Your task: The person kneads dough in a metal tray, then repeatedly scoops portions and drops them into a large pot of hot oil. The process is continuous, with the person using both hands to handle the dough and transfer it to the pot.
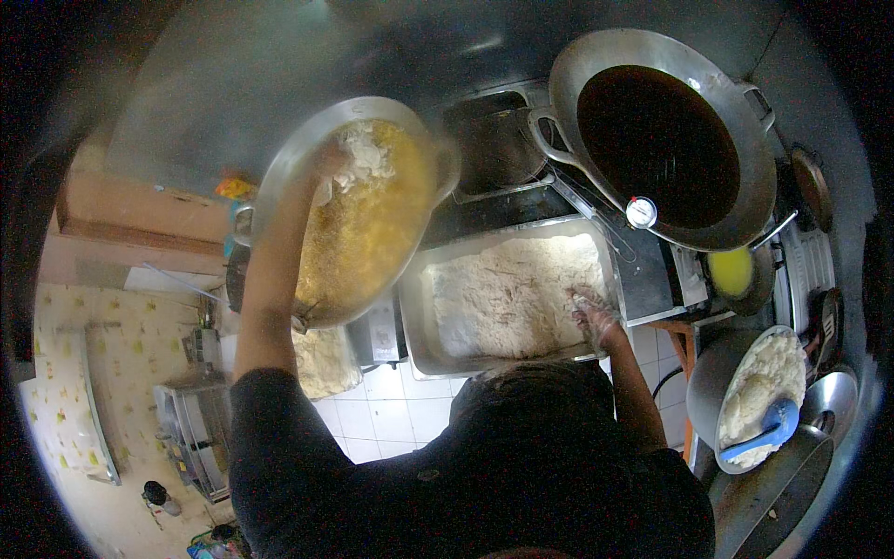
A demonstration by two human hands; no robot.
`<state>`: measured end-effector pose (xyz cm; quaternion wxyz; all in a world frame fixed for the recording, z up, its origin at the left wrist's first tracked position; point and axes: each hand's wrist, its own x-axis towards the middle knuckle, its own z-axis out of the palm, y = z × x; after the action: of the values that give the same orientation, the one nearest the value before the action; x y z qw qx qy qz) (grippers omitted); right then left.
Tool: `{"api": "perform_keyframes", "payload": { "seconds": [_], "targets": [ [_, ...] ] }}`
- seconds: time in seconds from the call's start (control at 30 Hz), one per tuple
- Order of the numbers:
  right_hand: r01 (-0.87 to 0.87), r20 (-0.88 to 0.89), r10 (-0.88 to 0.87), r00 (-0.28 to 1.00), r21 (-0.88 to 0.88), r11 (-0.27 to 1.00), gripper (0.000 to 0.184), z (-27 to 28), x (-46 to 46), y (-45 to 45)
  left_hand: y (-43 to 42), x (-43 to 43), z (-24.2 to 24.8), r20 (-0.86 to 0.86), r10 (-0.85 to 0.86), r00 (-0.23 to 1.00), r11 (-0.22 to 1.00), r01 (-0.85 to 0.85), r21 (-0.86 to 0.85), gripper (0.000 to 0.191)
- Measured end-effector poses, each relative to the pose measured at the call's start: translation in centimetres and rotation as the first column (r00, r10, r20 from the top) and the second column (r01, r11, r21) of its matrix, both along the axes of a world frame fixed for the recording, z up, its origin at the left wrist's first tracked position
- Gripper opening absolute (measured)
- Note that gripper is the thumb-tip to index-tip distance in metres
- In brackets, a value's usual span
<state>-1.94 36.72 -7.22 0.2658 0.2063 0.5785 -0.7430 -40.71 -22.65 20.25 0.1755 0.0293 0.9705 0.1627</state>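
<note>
My left hand (pixel 332 168) is over the wok of bubbling yellow oil (pixel 370 223), at a floury, whitish food piece (pixel 367 154) near the wok's far side. Steam and blur hide the fingers, so whether they grip the piece cannot be told. My right hand (pixel 592 318), in a clear plastic glove dusted with flour, rests at the right side of a metal tray (pixel 412 335). Pale flour (pixel 513 293) covers much of the tray's bottom. Nothing is plainly held in the right hand, though its fingers are partly blurred.
A large wok of dark liquid (pixel 656 147) stands at the upper right, a dial thermometer (pixel 641 212) on its rim. At the right, a pot (pixel 712 391) holds white food and a blue scoop (pixel 779 419). A burner (pixel 492 143) lies between the woks.
</note>
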Motion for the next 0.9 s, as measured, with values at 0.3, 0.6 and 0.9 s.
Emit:
{"api": "perform_keyframes", "payload": {
  "seconds": [0.3,0.6,0.9],
  "targets": [
    [-0.026,0.008,0.025,1.000,0.111,0.994,0.040,-1.1,0.2,0.3,1.6,-0.7,0.7,-0.181,-0.322,0.929,0.790,0.159,-0.592,0.056],
    [-0.113,-0.236,0.176,0.956,0.259,0.959,0.040,-3.7,-0.2,1.1,-4.5,-1.9,-0.6,-0.142,-0.203,0.969,0.869,0.112,-0.482,0.050],
    [0.073,-0.243,-0.050,0.969,0.086,0.994,0.044,-0.8,-0.4,-0.4,-11.0,-1.1,-2.6,-0.173,-0.028,0.984,0.995,0.010,-0.104,0.048]
  ]
}}
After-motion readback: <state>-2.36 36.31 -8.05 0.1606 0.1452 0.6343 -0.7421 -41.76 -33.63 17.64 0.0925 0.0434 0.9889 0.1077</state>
